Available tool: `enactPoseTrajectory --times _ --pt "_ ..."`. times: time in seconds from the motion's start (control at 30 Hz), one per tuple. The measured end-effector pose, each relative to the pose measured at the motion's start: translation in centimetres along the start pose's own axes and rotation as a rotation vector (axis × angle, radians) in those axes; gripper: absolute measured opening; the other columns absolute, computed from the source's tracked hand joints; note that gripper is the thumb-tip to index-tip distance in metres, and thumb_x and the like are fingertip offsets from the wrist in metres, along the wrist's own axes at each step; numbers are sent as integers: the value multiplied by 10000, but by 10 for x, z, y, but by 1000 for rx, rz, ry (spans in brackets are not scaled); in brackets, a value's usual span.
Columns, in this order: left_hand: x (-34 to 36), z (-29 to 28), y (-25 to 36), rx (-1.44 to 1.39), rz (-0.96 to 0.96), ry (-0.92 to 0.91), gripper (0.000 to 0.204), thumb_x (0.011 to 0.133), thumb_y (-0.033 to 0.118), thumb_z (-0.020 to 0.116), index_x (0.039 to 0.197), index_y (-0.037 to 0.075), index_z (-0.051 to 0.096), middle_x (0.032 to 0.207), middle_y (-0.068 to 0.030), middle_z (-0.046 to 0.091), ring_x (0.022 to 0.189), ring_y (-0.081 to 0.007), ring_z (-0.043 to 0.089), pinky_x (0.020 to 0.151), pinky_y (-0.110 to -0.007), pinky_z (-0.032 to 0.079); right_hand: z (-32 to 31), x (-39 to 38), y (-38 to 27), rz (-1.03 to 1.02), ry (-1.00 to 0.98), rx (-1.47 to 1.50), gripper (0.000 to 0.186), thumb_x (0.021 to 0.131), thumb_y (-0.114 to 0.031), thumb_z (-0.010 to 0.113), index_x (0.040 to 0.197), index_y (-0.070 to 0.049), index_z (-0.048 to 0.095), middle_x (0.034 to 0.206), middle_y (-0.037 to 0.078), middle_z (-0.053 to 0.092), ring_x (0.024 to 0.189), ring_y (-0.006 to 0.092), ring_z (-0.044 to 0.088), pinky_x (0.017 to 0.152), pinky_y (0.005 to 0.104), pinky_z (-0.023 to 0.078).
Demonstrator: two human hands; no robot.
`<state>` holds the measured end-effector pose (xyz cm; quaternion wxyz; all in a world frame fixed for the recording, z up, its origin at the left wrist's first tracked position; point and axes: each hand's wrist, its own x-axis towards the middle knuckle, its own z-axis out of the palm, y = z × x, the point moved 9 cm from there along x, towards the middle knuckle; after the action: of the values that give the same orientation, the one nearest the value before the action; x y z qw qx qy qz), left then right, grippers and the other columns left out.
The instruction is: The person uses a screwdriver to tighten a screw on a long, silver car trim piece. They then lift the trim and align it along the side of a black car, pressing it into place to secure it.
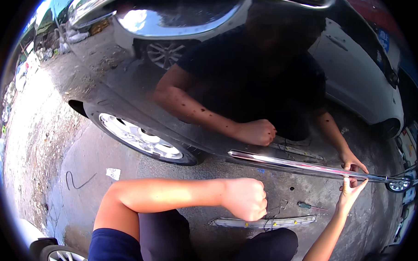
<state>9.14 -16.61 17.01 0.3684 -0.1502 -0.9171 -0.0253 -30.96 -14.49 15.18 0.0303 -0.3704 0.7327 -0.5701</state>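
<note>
A dark, glossy car door panel [210,98] stands right before me and mirrors my arms. Along its lower part runs a shiny chrome trim strip [300,166]. My left hand [245,198] is clenched in a fist in front of the panel, apart from the strip, and nothing shows in it. Toward the right end of the strip, my right hand [350,190] has its thumb and fingers against the chrome, gripping its edge. Below the fist, on the ground, lies a long pale strip [261,223] with yellow clips and thin wires. A screwdriver [304,205] with a green handle lies beside it.
The car's wheel [142,136] with silver spokes is at the left of the panel. A white scrap [113,173] and a thin dark wire [80,183] lie on the concrete ground. Another wheel [64,255] shows at the lower left corner. My bent knees are beneath my arms.
</note>
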Motion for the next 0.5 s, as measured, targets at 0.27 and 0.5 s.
enactPoseTrajectory --times 0.27,0.5 --pt "45 67 41 -162 -11 68 164 604 209 657 534 64 629 534 -87 614 485 -274 615 444 -406 460 -9 9 8 30 -50 -57 905 954 -272 714 1590 -125 88 918 4 583 713 66 512 555 222 410" --pt "40 50 -18 1 -376 133 151 695 193 644 641 61 695 634 -112 688 636 -269 705 556 -398 532 -16 14 -3 128 -123 -193 724 961 -369 701 1482 -131 258 857 -17 551 673 59 520 527 228 417"
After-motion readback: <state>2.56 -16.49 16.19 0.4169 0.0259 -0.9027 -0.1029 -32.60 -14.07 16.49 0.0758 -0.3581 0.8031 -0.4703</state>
